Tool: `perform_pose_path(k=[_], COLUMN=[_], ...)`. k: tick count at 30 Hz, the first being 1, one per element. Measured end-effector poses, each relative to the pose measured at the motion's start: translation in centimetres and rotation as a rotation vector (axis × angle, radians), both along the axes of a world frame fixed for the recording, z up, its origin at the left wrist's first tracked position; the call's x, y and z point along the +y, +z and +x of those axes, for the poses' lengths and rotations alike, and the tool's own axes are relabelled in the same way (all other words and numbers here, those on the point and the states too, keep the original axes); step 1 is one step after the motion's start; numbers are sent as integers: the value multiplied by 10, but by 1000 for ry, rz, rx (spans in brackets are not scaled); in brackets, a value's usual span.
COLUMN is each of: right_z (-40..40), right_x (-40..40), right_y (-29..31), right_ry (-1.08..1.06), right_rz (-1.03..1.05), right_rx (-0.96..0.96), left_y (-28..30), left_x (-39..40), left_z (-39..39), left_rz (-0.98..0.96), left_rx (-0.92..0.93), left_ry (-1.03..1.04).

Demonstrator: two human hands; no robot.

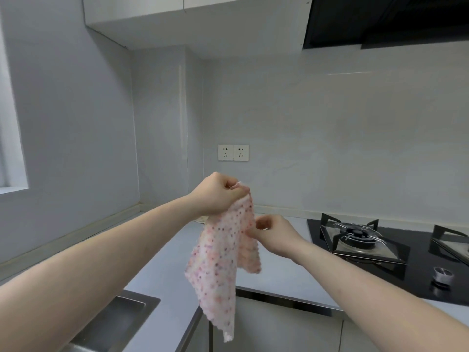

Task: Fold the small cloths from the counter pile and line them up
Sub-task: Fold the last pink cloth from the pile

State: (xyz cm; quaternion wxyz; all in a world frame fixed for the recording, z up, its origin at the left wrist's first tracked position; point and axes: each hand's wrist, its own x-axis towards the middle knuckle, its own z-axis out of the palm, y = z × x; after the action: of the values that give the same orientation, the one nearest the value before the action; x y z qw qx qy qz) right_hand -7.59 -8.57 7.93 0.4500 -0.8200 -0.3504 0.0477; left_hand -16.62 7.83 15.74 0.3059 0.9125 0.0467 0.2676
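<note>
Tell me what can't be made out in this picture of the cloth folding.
Head view:
- Counter pile: only a pale scrap shows; the left hand and the pink speckled cloth cover the rest.
- Right hand fingers: they meet the cloth's edge, grip hidden.
- Steel sink: cut off by the bottom edge.
- Black gas hob: cut off at right.

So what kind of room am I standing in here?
Most likely a home kitchen: a gas hob set into the counter, a black range hood above it, and a steel sink at lower left.
</note>
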Motion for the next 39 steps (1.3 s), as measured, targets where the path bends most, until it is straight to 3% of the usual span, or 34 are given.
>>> perform_pose_path(k=[13,20,33,39], right_z=[51,67,120,152], right_x=[-43,-52,-31,-13], right_y=[1,12,-36,-53], right_ry=[-18,-35,-321,-367], right_rz=[-408,-384,-224,85], right_rx=[-65,-50,-152,102], left_y=[-45,-57,-103,-114], left_x=[46,56,79,77], left_z=[3,7,54,81], left_rz=[-62,-148,-241,-452], left_rx=[217,333,277,198], left_ry=[58,20,221,249])
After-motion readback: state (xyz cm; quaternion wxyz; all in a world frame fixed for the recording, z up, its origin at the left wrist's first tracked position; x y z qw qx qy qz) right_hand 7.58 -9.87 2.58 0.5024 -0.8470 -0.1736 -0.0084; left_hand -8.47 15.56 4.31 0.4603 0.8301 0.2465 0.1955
